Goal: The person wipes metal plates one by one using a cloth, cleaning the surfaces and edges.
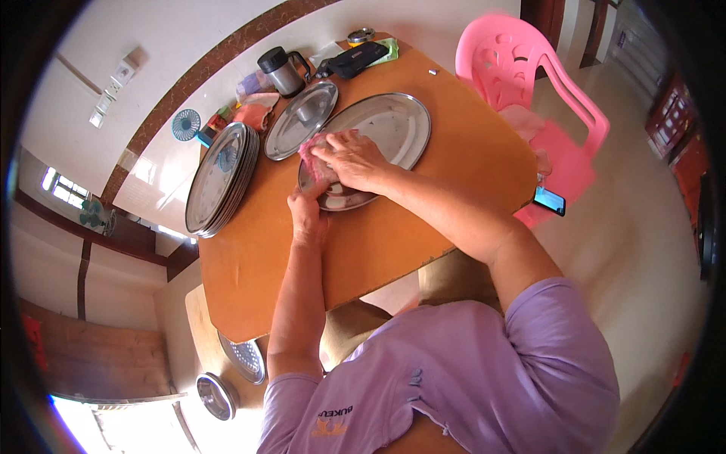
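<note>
A large oval metal platter lies on the orange-brown tabletop before me. My right hand presses a pink cloth onto the platter's near left part, fingers bent over it. At the platter's near left edge is my left hand, holding the rim beside the cloth; its fingertips are partly hidden. Behind my hands, a smaller oval metal platter rests close to the large one. A stack of oval metal platters stands at the table's left side.
Along the table's back stand a steel mug with black lid, a black case, a small fan and an orange cloth. A pink plastic chair with a phone is at right. Metal bowls sit lower left.
</note>
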Demonstrator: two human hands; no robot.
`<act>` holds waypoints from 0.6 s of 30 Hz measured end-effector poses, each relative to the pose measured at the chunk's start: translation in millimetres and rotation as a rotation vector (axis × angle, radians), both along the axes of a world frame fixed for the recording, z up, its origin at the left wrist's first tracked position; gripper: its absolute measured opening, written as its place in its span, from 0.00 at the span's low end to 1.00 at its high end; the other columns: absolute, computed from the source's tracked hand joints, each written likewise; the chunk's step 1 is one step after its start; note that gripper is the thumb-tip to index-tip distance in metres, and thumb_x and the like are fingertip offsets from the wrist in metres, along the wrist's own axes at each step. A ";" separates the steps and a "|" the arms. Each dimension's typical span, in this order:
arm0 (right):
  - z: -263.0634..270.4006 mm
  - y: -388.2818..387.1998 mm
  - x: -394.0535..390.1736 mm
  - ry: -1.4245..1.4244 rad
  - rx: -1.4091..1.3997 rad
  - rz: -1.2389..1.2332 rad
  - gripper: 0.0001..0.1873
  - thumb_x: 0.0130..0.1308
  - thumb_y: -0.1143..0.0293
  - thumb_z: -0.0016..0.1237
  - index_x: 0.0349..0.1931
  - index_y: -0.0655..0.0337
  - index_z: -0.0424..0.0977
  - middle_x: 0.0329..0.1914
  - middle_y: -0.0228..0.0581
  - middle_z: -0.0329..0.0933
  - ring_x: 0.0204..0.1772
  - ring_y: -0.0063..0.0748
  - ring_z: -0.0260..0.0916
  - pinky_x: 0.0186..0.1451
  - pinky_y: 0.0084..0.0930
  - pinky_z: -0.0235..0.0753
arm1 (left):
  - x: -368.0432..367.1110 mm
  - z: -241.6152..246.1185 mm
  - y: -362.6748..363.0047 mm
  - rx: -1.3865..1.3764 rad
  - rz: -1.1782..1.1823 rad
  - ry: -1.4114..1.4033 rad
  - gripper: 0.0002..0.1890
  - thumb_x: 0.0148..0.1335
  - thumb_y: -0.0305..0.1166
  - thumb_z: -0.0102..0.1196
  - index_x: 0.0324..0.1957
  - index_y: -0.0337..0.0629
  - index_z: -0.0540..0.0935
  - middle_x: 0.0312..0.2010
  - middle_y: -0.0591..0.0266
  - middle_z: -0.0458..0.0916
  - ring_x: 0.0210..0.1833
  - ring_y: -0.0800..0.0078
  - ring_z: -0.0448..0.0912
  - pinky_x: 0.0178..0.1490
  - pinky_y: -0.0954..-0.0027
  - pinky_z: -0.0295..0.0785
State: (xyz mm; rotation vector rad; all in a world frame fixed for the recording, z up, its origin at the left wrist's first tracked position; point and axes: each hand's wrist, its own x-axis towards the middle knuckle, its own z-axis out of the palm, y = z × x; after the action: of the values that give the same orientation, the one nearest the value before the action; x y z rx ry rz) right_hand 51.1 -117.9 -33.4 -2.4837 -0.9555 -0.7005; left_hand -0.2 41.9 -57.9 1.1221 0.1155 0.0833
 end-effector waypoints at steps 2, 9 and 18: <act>-7.6 -14.3 17.9 0.026 -0.002 -0.109 0.21 0.65 0.67 0.42 0.59 0.46 0.70 0.60 0.42 0.67 0.62 0.48 0.65 0.57 0.48 0.69 | -6.6 11.1 -15.8 0.010 0.044 0.039 0.19 0.50 0.12 0.54 0.47 0.26 0.77 0.40 0.53 0.81 0.40 0.64 0.81 0.47 0.67 0.77; -14.4 -85.9 83.6 0.056 0.162 -0.624 0.21 0.66 0.62 0.41 0.60 0.48 0.66 0.53 0.44 0.71 0.56 0.49 0.70 0.56 0.47 0.69 | -13.1 21.9 -21.7 0.078 0.079 -0.062 0.20 0.50 0.13 0.54 0.49 0.26 0.76 0.41 0.53 0.81 0.42 0.64 0.80 0.49 0.67 0.76; 23.8 -59.9 44.1 -0.401 0.404 -0.266 0.23 0.54 0.73 0.51 0.53 0.55 0.70 0.49 0.45 0.70 0.52 0.51 0.71 0.53 0.45 0.73 | -35.0 43.1 -39.3 0.263 0.056 -0.271 0.22 0.51 0.15 0.53 0.53 0.31 0.76 0.46 0.61 0.81 0.46 0.75 0.77 0.54 0.73 0.70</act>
State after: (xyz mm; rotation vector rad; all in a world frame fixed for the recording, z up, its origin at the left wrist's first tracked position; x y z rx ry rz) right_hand 95.1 -177.8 -9.6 -2.1644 -0.5325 -1.3686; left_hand -35.2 2.6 -14.7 1.3587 -0.1093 0.3065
